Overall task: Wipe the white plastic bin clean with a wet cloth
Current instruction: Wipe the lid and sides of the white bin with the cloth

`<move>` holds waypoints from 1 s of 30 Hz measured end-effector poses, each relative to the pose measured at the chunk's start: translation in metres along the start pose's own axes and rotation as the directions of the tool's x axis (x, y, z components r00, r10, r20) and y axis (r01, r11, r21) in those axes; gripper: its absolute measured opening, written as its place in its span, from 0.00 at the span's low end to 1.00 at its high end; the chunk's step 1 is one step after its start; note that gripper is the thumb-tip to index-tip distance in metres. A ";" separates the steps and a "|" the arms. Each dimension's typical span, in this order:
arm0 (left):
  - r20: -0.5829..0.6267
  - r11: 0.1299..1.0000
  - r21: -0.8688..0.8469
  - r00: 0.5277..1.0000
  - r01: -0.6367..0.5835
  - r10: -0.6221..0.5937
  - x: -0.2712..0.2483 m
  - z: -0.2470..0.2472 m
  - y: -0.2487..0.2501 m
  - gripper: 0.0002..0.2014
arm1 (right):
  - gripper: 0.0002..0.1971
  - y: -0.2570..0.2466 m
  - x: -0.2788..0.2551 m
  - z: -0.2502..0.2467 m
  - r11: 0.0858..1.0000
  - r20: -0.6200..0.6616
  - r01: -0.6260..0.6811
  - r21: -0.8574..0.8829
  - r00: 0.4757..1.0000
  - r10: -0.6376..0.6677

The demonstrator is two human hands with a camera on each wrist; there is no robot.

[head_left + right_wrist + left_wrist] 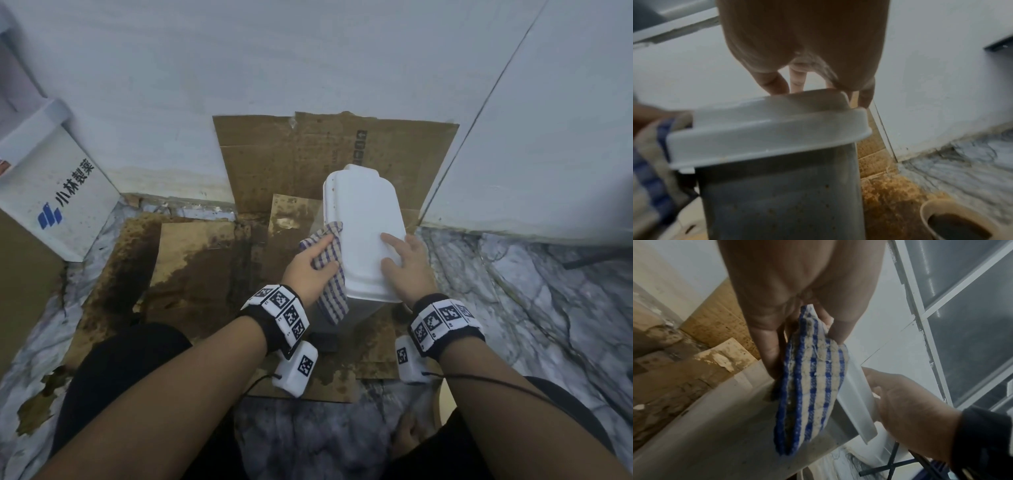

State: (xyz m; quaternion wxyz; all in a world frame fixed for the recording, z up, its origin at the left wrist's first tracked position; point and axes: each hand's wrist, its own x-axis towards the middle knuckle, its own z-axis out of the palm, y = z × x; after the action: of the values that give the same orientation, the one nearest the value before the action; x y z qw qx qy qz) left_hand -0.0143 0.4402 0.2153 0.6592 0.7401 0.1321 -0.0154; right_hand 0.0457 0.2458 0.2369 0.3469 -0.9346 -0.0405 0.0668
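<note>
The white plastic bin (363, 219) stands upright with its lid on, in a wall corner on stained cardboard. My left hand (317, 255) pinches a blue-and-white checked cloth (330, 277) and holds it against the lid's left edge. The cloth hangs down the bin's left side. In the left wrist view, thumb and fingers clamp the folded cloth (813, 386) beside the bin wall (715, 434). My right hand (397, 253) lies on the near right part of the lid, fingers spread and fairly straight. The right wrist view shows those fingers (774, 84) resting on the lid (766, 129), above the speckled grey body (777, 194).
Wet, brown-stained cardboard sheets (291, 154) cover the marble floor (513, 308) and lean on the back wall. A white box with blue print (58, 192) stands at the left. A cup of dark liquid (957, 225) sits on the floor right of the bin. My knees flank the bin.
</note>
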 end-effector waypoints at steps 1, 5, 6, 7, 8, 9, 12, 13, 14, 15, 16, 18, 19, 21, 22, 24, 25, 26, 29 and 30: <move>-0.001 1.000 0.003 1.000 0.003 -0.003 0.003 0.003 0.002 0.26 | 0.25 -0.001 0.002 -0.001 0.998 -0.001 0.009 -0.056 1.000 -0.009; -0.007 0.998 0.064 1.000 0.008 -0.007 0.022 0.013 0.012 0.26 | 0.29 -0.003 0.011 -0.006 0.990 -0.031 0.083 -0.111 0.996 -0.087; -0.008 0.996 0.085 1.000 0.004 -0.003 0.027 0.014 0.014 0.26 | 0.29 -0.002 0.014 -0.007 0.992 -0.052 0.084 -0.099 0.995 -0.090; -0.007 0.995 0.102 1.000 0.001 0.000 0.032 0.016 0.015 0.26 | 0.27 -0.002 0.016 -0.008 0.992 -0.067 0.080 -0.094 0.994 -0.087; -0.005 0.994 0.111 1.000 -0.003 0.004 0.036 0.018 0.017 0.27 | 0.25 -0.002 0.018 -0.008 0.993 -0.072 0.072 -0.098 0.994 -0.079; -0.001 0.993 0.117 1.000 -0.004 0.004 0.040 0.020 0.019 0.27 | 0.24 -0.001 0.020 -0.009 0.992 -0.074 0.062 -0.108 0.995 -0.070; -0.013 0.988 0.153 1.000 -0.013 0.015 0.052 0.027 0.027 0.27 | 0.23 0.005 0.023 -0.010 0.989 -0.103 0.054 -0.136 0.992 -0.068; -0.022 0.986 0.165 1.000 -0.012 0.016 0.057 0.029 0.029 0.27 | 0.23 0.008 0.024 -0.010 0.989 -0.114 0.055 -0.137 0.991 -0.071; -0.030 0.985 0.175 0.999 -0.008 0.014 0.063 0.031 0.032 0.27 | 0.24 0.011 0.025 -0.010 0.988 -0.122 0.058 -0.140 0.990 -0.075; -0.037 0.983 0.184 0.999 -0.003 0.010 0.069 0.033 0.034 0.27 | 0.25 0.014 0.025 -0.010 0.987 -0.127 0.063 -0.146 0.989 -0.082; -0.042 0.981 0.192 0.999 0.001 0.007 0.075 0.034 0.036 0.27 | 0.26 0.016 0.026 -0.010 0.986 -0.130 0.070 -0.152 0.987 -0.090; -0.037 0.978 0.210 0.999 0.008 0.000 0.087 0.038 0.040 0.28 | 0.28 0.021 0.027 -0.010 0.986 -0.139 0.083 -0.147 0.985 -0.104; -0.029 0.976 0.216 1.000 0.009 -0.003 0.093 0.039 0.042 0.28 | 0.29 0.024 0.029 -0.010 0.986 -0.145 0.087 -0.140 0.984 -0.107; -0.021 0.976 0.220 1.000 0.006 -0.002 0.103 0.043 0.048 0.29 | 0.28 0.029 0.031 -0.011 0.987 -0.160 0.091 -0.133 0.981 -0.112; -0.024 0.974 0.226 1.000 0.004 0.001 0.109 0.045 0.050 0.29 | 0.28 0.032 0.032 -0.012 0.987 -0.163 0.091 -0.131 0.980 -0.112; -0.028 0.970 0.243 1.000 0.003 0.004 0.120 0.049 0.055 0.29 | 0.28 0.038 0.034 -0.014 0.989 -0.163 0.088 -0.122 0.981 -0.108; -0.025 0.968 0.249 1.000 0.004 0.002 0.126 0.051 0.057 0.29 | 0.27 0.040 0.035 -0.015 0.989 -0.162 0.089 -0.116 0.981 -0.107; -0.017 0.966 0.260 1.000 0.002 0.003 0.131 0.053 0.059 0.29 | 0.27 0.043 0.036 -0.016 0.989 -0.165 0.092 -0.112 0.980 -0.110; -0.002 0.954 0.301 1.000 -0.010 0.011 0.150 0.056 0.065 0.28 | 0.26 0.049 0.038 -0.018 0.989 -0.181 0.107 -0.101 0.976 -0.124; -0.005 0.951 0.310 1.000 -0.010 0.012 0.156 0.056 0.068 0.28 | 0.25 0.050 0.039 -0.018 0.989 -0.183 0.110 -0.101 0.975 -0.127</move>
State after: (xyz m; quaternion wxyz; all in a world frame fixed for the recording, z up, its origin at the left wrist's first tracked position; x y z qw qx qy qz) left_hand 0.1589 0.4058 0.2431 0.5343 0.8353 0.1263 -0.0295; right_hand 0.0883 0.2012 0.2138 0.3102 -0.9473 -0.0660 -0.0447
